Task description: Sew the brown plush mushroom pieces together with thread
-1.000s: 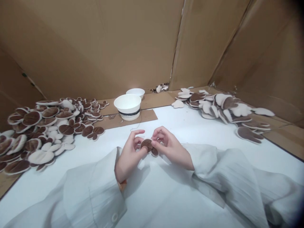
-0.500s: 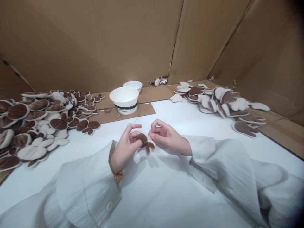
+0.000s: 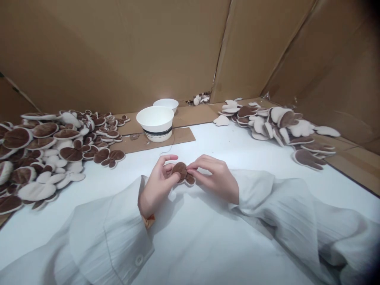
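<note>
A small brown plush piece with a pale edge and rounded ear-like lobes (image 3: 179,170) is held just above the white tabletop. My left hand (image 3: 158,183) grips it from the left, thumb on its brown face and index finger stretched out above. From the right, my right hand (image 3: 214,174) pinches the piece's edge by one lobe between thumb and fingertips. Whether a needle is between those fingertips cannot be made out. A thin dark thread (image 3: 170,149) runs on the table between the bowl and my left hand.
A white bowl with a dark band around it (image 3: 154,118) stands on cardboard (image 3: 184,135), with a second bowl (image 3: 166,103) behind. Similar plush pieces are heaped at left (image 3: 44,158) and larger ones at right (image 3: 267,122). Cardboard walls (image 3: 118,51) enclose the back and sides.
My right hand has come in to the plush piece and now pinches its edge. The piece has turned, its lobes now pointing more to the right. My left hand keeps its hold.
</note>
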Available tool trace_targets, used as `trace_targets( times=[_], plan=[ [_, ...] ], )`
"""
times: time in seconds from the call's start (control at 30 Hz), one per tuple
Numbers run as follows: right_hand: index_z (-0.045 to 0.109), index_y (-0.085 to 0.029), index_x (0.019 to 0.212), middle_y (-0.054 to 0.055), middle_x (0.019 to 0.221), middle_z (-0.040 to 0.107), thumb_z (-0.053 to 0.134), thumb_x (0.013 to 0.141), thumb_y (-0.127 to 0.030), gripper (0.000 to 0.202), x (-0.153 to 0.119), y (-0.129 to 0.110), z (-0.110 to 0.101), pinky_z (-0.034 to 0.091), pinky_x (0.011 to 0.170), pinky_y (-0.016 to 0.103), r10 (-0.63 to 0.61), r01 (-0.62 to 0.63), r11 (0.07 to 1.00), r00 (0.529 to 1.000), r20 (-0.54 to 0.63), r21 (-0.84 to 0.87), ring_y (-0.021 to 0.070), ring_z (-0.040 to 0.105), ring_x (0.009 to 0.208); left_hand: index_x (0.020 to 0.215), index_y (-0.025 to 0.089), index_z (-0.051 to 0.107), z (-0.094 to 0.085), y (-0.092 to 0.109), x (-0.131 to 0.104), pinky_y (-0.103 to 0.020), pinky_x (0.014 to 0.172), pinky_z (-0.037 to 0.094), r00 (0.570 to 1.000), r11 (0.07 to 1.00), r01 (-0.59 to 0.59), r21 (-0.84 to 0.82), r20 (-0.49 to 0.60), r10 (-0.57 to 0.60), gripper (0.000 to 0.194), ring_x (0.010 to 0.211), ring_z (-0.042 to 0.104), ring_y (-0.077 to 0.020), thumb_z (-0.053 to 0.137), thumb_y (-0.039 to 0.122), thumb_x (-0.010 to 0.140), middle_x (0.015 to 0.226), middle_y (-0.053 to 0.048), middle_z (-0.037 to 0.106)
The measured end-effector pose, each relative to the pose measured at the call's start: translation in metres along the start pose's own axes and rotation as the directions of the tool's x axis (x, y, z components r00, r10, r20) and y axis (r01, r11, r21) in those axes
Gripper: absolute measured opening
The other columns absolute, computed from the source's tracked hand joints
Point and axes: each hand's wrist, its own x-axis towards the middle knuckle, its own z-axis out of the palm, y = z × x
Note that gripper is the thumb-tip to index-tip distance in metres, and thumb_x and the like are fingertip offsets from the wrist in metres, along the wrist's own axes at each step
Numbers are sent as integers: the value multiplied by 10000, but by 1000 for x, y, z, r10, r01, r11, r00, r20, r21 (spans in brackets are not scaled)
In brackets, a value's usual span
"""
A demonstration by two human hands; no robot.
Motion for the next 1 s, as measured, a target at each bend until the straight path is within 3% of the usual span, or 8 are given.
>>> trace_targets(
  times=[0.2, 0.3, 0.4, 0.57, 0.67, 0.87, 1.0],
  plan=[
    [659, -174, 814, 31, 715, 667, 519, 818, -153, 142, -2, 0, 3, 464, 665, 247, 21, -20, 999, 1000, 13, -44, 130, 593, 687, 1042, 187, 387, -2, -5, -2, -231, 630, 398, 998, 999, -46, 11, 31, 45, 375, 667, 585, -120, 531, 148, 699, 745, 18, 623],
    [662, -167, 810, 25, 744, 683, 528, 798, -145, 136, 0, -5, 2, 469, 654, 230, 184, -186, 982, 981, 68, 33, 121, 611, 689, 1047, 192, 379, -2, -5, -2, -234, 624, 402, 997, 999, -52, 14, 53, 52, 362, 637, 584, -116, 521, 150, 717, 727, 24, 626],
    [662, -167, 791, 9, 734, 690, 539, 769, -142, 127, 3, -9, 1, 467, 628, 214, 352, -369, 920, 927, 131, 136, 111, 617, 673, 1041, 195, 366, -2, -4, -3, -232, 615, 409, 996, 999, -48, 7, 81, 47, 335, 617, 588, -113, 504, 150, 739, 709, 26, 633],
    [646, -154, 743, -9, 583, 642, 530, 735, -132, 118, 7, -10, 2, 440, 585, 213, 453, -492, 843, 868, 206, 217, 100, 582, 582, 1061, 194, 375, -3, -6, -2, -224, 635, 423, 997, 999, -29, 44, 77, 26, 343, 678, 606, -122, 535, 175, 758, 747, 13, 635],
    [632, -152, 719, -11, 556, 624, 521, 715, -131, 113, 7, -7, 5, 418, 562, 205, 451, -499, 837, 862, 232, 224, 90, 541, 552, 1099, 203, 384, -6, -10, -1, -222, 648, 431, 998, 996, -22, 82, 66, 16, 388, 706, 603, -124, 566, 205, 757, 763, 15, 625],
    [622, -148, 684, -10, 648, 617, 542, 672, -137, 81, 7, -1, 5, 407, 547, 182, 367, -395, 903, 913, 177, 169, 60, 462, 526, 1146, 212, 380, -11, -13, 1, -218, 646, 436, 996, 996, 0, 92, 83, -7, 464, 699, 587, -125, 603, 252, 741, 750, 19, 611],
    [641, -142, 708, -8, 619, 614, 550, 695, -149, 92, 7, -4, 5, 429, 561, 186, 419, -446, 863, 894, 158, 238, 75, 516, 550, 1152, 224, 377, -11, -12, 1, -231, 659, 447, 998, 996, -12, 89, 59, 7, 487, 715, 590, -133, 619, 306, 737, 815, 2, 620]
  ],
)
